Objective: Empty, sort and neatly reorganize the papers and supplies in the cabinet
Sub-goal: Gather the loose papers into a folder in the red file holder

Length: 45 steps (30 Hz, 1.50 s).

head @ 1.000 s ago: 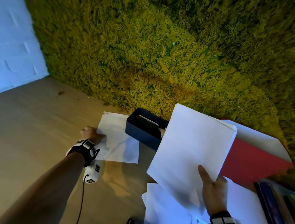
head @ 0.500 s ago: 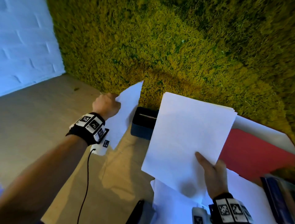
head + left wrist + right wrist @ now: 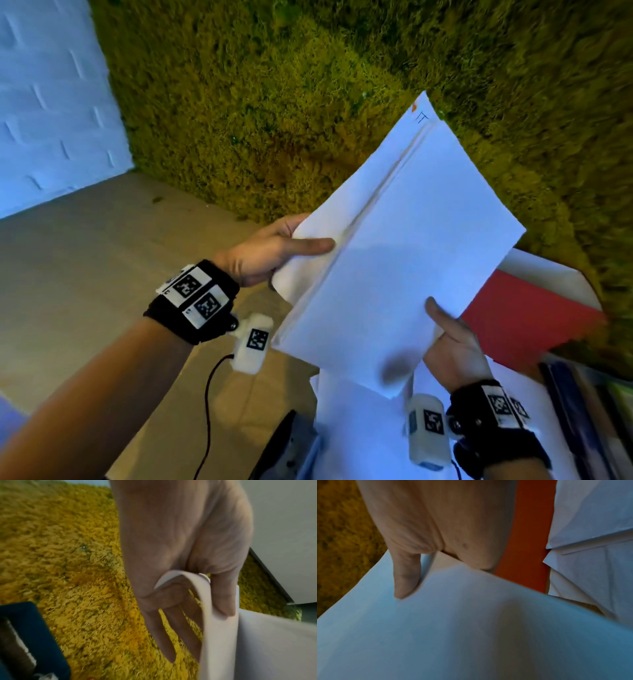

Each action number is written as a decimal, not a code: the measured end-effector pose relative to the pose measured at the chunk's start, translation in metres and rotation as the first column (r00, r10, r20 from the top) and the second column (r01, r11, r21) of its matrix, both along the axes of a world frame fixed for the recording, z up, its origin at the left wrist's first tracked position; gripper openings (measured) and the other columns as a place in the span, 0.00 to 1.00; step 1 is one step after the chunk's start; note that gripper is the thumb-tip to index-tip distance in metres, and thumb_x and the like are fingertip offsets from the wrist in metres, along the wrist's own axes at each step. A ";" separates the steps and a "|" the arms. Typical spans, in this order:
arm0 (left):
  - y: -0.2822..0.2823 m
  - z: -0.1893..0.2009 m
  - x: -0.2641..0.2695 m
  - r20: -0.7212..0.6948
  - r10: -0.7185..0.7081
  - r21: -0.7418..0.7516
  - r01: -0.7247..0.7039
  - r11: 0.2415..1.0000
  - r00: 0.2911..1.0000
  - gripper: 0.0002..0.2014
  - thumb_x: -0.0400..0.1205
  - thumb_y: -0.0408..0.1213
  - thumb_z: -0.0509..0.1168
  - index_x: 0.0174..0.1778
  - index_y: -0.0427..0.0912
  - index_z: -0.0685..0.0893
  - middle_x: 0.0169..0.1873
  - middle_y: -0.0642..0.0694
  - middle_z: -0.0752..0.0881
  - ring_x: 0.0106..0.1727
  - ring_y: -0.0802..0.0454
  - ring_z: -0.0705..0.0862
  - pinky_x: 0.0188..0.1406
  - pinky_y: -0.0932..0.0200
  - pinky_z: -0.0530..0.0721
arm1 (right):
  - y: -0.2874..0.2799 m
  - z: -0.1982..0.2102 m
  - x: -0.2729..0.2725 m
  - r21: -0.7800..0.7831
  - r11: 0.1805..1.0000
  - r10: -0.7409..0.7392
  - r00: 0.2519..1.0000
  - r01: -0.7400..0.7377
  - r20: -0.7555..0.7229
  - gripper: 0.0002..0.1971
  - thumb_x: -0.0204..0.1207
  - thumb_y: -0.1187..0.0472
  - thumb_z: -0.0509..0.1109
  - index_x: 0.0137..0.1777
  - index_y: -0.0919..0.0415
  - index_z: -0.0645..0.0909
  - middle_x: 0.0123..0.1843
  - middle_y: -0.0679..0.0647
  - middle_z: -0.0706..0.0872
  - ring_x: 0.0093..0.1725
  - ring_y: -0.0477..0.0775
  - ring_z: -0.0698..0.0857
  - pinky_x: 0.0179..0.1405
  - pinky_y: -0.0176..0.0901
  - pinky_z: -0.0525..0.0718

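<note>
My right hand (image 3: pixel 445 329) holds a stack of white paper (image 3: pixel 411 257) by its lower edge, thumb on top, tilted up in front of the moss wall. My left hand (image 3: pixel 301 236) pinches a single white sheet (image 3: pixel 359 192) and lays it against the stack's left side, thumb on the front. That sheet carries a small orange mark and writing at its top corner. In the left wrist view the sheet (image 3: pixel 217 635) curls between thumb and fingers. In the right wrist view my thumb presses the stack (image 3: pixel 471 628).
A red folder (image 3: pixel 527 315) lies on white papers at the right. More white sheets (image 3: pixel 359 428) lie below the stack, dark folders (image 3: pixel 582 421) at the lower right. A blue box (image 3: pixel 34 635) stands against the moss wall (image 3: pixel 274 102). The wooden top (image 3: pixel 85 274) stretches left.
My left hand picked the single sheet off the wooden top and carried it up and right to the stack. The stack rose; the blue box is now hidden in the head view.
</note>
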<state>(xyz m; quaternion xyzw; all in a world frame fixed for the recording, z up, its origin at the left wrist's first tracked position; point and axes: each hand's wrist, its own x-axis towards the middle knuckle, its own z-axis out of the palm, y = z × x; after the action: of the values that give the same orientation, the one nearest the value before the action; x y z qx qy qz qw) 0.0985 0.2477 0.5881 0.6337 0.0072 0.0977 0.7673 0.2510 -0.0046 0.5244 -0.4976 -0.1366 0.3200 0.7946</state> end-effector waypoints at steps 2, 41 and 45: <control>-0.013 -0.009 0.010 -0.027 -0.051 0.019 0.052 0.998 0.998 0.24 0.63 0.48 0.83 0.55 0.48 0.91 0.51 0.45 0.92 0.48 0.50 0.91 0.46 0.53 0.89 | -0.007 0.001 0.001 0.054 0.998 -0.013 0.998 0.016 -0.056 0.27 0.70 0.56 0.78 0.66 0.69 0.81 0.68 0.67 0.82 0.67 0.66 0.82 0.70 0.64 0.74; -0.224 -0.091 0.110 0.078 0.444 0.085 -0.450 0.889 0.893 0.14 0.84 0.36 0.68 0.65 0.36 0.84 0.58 0.43 0.90 0.60 0.44 0.88 0.60 0.42 0.87 | -0.187 -0.050 0.046 -0.476 0.649 0.042 0.597 0.594 0.801 0.17 0.84 0.60 0.63 0.33 0.61 0.65 0.22 0.50 0.65 0.21 0.44 0.73 0.21 0.36 0.62; -0.196 -0.077 0.091 0.017 0.540 0.027 -0.541 0.841 0.841 0.17 0.81 0.32 0.71 0.64 0.33 0.78 0.55 0.45 0.89 0.52 0.55 0.89 0.49 0.58 0.87 | -0.148 -0.035 0.033 -0.319 0.742 -0.175 0.631 0.589 0.756 0.07 0.85 0.63 0.61 0.52 0.69 0.76 0.39 0.59 0.80 0.37 0.54 0.77 0.43 0.58 0.75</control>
<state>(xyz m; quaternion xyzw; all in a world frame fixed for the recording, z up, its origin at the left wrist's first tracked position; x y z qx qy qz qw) 0.1899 0.0518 0.5106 0.6175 0.1806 0.3128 0.6988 0.2844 -0.1529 0.4896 -0.7986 -0.2081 -0.0468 0.5627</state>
